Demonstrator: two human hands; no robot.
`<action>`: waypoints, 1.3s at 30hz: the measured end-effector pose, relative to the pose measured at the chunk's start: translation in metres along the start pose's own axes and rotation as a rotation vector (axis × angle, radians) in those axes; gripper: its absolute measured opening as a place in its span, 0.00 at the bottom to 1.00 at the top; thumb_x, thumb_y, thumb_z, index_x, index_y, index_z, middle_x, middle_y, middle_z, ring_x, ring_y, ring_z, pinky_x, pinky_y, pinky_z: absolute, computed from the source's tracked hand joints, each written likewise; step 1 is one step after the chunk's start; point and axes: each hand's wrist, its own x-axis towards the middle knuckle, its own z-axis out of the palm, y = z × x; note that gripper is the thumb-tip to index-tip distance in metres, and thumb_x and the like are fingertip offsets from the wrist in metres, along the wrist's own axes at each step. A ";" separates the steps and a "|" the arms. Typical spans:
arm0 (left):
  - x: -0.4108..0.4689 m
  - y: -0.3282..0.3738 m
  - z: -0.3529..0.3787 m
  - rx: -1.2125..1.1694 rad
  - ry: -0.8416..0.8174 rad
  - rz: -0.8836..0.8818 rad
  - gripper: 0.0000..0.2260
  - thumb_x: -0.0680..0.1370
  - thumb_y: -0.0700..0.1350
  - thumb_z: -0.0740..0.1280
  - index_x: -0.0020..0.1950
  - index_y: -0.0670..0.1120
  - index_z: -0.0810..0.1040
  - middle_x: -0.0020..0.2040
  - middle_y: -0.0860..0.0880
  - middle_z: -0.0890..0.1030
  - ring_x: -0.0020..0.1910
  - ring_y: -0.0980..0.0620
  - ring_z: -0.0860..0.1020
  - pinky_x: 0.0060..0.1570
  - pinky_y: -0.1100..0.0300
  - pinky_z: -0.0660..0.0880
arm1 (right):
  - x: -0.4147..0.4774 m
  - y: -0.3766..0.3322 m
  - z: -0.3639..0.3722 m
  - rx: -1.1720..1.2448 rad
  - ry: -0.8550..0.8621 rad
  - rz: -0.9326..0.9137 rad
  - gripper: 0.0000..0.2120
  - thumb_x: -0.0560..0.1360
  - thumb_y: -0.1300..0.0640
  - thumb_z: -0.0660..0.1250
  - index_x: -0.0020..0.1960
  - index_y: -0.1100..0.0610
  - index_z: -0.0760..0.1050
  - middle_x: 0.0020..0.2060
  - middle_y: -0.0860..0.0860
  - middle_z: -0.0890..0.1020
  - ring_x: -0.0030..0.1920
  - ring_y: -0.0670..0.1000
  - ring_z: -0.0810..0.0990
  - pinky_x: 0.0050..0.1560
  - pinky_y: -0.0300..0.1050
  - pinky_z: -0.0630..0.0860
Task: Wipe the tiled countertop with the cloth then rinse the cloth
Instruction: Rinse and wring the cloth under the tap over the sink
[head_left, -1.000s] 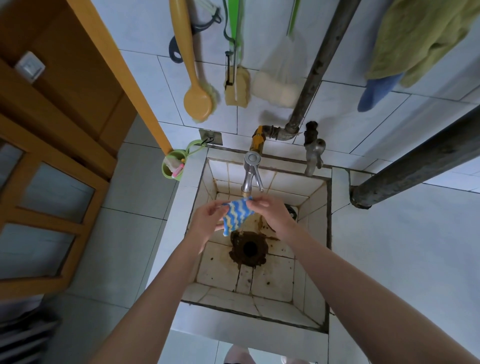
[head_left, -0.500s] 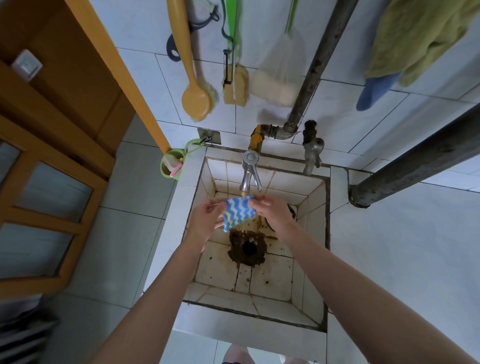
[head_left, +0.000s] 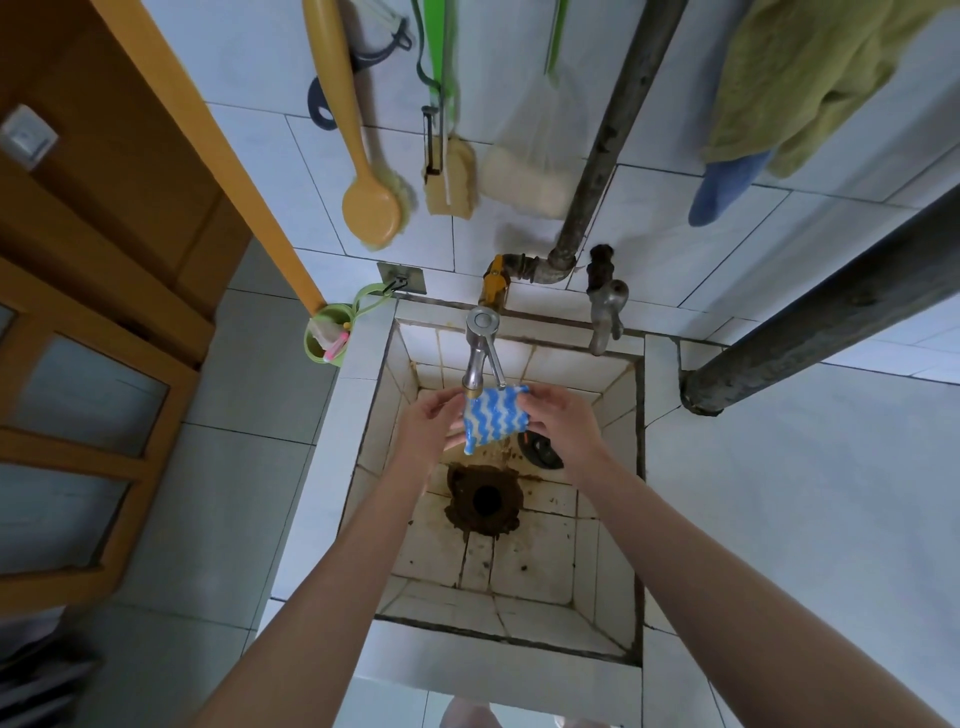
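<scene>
I pinch the striped cloth (head_left: 494, 418) with my left hand (head_left: 427, 427) and right hand (head_left: 558, 423) mid-frame under the faucet (head_left: 480, 353); a loose grip risks dropping it onto the grimy drain (head_left: 485, 500).

Two bare forearms, each ending in a bare hand: left hand (head_left: 423, 428), right hand (head_left: 563, 423).

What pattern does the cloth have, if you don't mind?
The cloth has blue and white wavy stripes; head view.
</scene>
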 end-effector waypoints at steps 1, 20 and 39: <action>0.000 0.000 0.001 0.002 -0.004 0.000 0.08 0.80 0.40 0.60 0.57 0.43 0.75 0.51 0.46 0.80 0.48 0.52 0.80 0.44 0.65 0.79 | 0.000 0.000 0.000 0.003 0.007 0.003 0.11 0.77 0.62 0.64 0.58 0.63 0.76 0.50 0.54 0.80 0.55 0.53 0.79 0.60 0.46 0.75; 0.004 -0.001 -0.003 -0.076 -0.003 0.017 0.08 0.79 0.40 0.62 0.57 0.43 0.76 0.53 0.44 0.81 0.51 0.50 0.81 0.45 0.65 0.79 | 0.006 -0.005 0.009 0.047 0.038 0.038 0.07 0.77 0.61 0.64 0.54 0.58 0.75 0.52 0.55 0.79 0.56 0.52 0.79 0.53 0.42 0.78; -0.006 -0.011 -0.027 -0.032 0.020 0.005 0.07 0.79 0.38 0.61 0.51 0.45 0.78 0.53 0.44 0.80 0.50 0.51 0.80 0.43 0.68 0.78 | 0.004 0.008 0.030 -0.075 -0.079 0.020 0.06 0.76 0.64 0.65 0.50 0.55 0.75 0.53 0.54 0.78 0.59 0.53 0.78 0.53 0.46 0.79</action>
